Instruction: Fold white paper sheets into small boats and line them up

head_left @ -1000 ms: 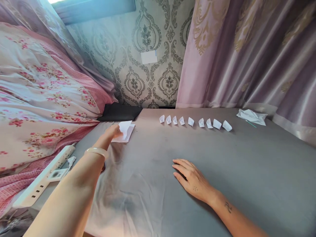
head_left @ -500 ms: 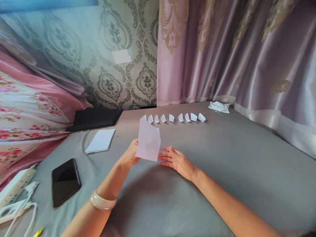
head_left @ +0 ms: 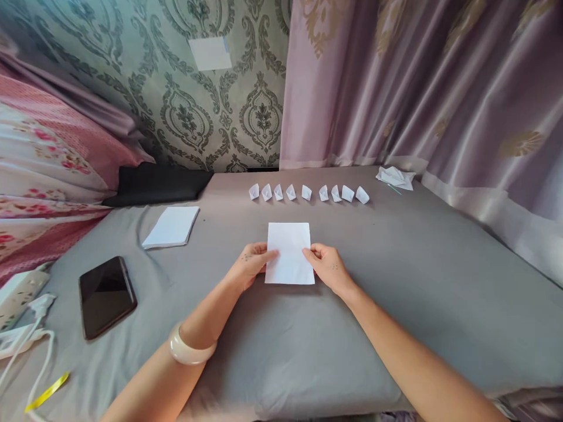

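Observation:
A white sheet of paper (head_left: 289,258) is held upright-edged in front of me, just over the grey cloth (head_left: 387,281). My left hand (head_left: 253,264) pinches its left edge, thumb on top and fingers behind. On the opposite edge, my right hand (head_left: 328,266) grips it the same way. Beyond the sheet stands a row of several small folded white paper shapes (head_left: 307,192). To the left lies a stack of white paper (head_left: 171,227).
A black phone (head_left: 108,297) lies at left, near a white power strip (head_left: 20,296) with cables and a yellow strip (head_left: 47,391). Black folded fabric (head_left: 160,184) sits at back left. Crumpled white paper (head_left: 396,177) rests by the curtain (head_left: 360,88).
My left hand took a sheet from the stack at left and brought it to the middle. My right hand, earlier open, has closed on the sheet's right edge. The view has shifted.

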Demonstrator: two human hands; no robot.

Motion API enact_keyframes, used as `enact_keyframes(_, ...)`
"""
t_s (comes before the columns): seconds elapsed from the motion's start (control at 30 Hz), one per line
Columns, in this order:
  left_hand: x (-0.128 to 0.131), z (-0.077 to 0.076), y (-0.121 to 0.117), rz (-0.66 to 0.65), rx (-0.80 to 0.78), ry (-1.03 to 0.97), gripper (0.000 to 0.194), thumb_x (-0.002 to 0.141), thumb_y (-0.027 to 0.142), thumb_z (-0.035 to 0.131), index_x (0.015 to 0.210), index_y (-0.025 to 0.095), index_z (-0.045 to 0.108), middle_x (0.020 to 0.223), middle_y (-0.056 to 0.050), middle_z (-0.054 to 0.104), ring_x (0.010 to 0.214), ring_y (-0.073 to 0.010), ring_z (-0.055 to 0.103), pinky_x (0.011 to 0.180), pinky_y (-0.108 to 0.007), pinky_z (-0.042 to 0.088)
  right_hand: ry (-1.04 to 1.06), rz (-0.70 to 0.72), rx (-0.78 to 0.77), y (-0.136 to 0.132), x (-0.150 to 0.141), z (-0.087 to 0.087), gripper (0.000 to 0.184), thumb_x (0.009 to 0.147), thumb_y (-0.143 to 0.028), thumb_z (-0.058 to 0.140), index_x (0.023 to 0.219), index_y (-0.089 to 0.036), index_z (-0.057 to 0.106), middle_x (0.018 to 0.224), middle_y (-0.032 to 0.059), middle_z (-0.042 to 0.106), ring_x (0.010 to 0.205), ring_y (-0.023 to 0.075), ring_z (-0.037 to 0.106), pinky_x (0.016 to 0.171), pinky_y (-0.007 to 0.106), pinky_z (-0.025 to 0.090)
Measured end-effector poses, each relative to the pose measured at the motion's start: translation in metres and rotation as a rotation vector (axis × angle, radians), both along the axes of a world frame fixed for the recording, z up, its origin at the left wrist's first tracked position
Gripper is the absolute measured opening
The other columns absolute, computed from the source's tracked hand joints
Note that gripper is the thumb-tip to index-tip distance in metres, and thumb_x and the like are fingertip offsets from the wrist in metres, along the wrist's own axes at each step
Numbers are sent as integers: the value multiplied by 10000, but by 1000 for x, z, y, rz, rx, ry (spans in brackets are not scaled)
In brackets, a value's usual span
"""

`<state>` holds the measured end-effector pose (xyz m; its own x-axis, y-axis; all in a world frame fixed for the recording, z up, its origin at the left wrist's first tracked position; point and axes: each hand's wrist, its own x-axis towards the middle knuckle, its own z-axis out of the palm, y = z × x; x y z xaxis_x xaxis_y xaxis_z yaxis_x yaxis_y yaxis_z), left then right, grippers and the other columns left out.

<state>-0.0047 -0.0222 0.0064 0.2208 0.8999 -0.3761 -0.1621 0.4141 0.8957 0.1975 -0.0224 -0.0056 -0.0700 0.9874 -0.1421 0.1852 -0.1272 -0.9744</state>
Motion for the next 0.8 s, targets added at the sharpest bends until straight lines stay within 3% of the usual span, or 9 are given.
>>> enact_keyframes(0.1, 1, -6, -1, 35, 60, 104, 400, 659, 410, 755, 912, 106, 696, 861, -96, 732, 800, -227, 679, 714, -323, 525, -85, 12, 102, 2, 5, -1, 400, 834, -338, 527, 1197, -174, 558, 736, 11, 688, 633, 150, 611, 578, 260, 475)
enact_keyframes(0.17, 2, -7, -2, 55, 60, 139, 370, 712, 427, 697, 891, 103, 693, 837, -92, 729, 783, -223, 677, 704, -331, 529, -102, 87, 158, 2, 11, 0, 472, 843, -228, 465, 1314, -209, 478, 853, 16, 707, 696, 139, 632, 650, 267, 495)
enact_keyframes(0.33, 4, -4, -1, 79, 35, 164, 235, 800, 301, 596, 909, 99, 645, 831, -89, 714, 754, -191, 673, 725, -327, 539, -310, 248, 328, 2, 21, 1, 463, 798, -70, 414, 1146, -273, 642, 1099, 8, 669, 1012, 147, 595, 905, 308, 452)
enact_keyframes(0.5, -1, -1, 1, 102, 19, 295, 229, 864, 269, 479, 1011, 111, 556, 723, -52, 655, 571, -143, 607, 563, -277, 510, -527, 272, 542, 3, 20, -6, 380, 848, -80, 456, 1108, -263, 664, 1071, 19, 667, 1034, 185, 530, 899, 333, 456)
enact_keyframes(0.57, -8, 1, 1, 126, 113, 518, 239, 873, 263, 438, 1040, 133, 549, 717, -39, 633, 540, -135, 568, 540, -267, 481, -601, 282, 585, 4, 20, -10, 353, 863, -85, 460, 1085, -257, 676, 1028, 30, 662, 976, 191, 526, 867, 333, 468)
enact_keyframes(0.63, -18, 3, 1, 104, 305, 786, 239, 841, 170, 420, 1010, 159, 588, 826, -56, 641, 672, -149, 588, 661, -282, 491, -663, 272, 597, 4, 20, -12, 329, 869, -98, 477, 1066, -257, 689, 993, 41, 643, 944, 197, 519, 834, 330, 476)
enact_keyframes(0.7, -26, 5, 1, -5, 500, 954, 327, 790, 78, 386, 985, 176, 629, 971, -73, 637, 852, -180, 580, 802, -312, 473, -702, 247, 597, 5, 20, -14, 324, 864, -100, 492, 1069, -250, 693, 978, 53, 619, 936, 202, 515, 819, 327, 478)
enact_keyframes(0.8, -32, 5, -1, -233, 675, 1017, 473, 735, 18, 357, 1071, 200, 636, 1125, -71, 605, 987, -216, 515, 886, -346, 442, -723, 238, 594, 6, 20, -15, 354, 840, -80, 507, 1102, -240, 683, 981, 64, 597, 938, 205, 517, 818, 329, 478)
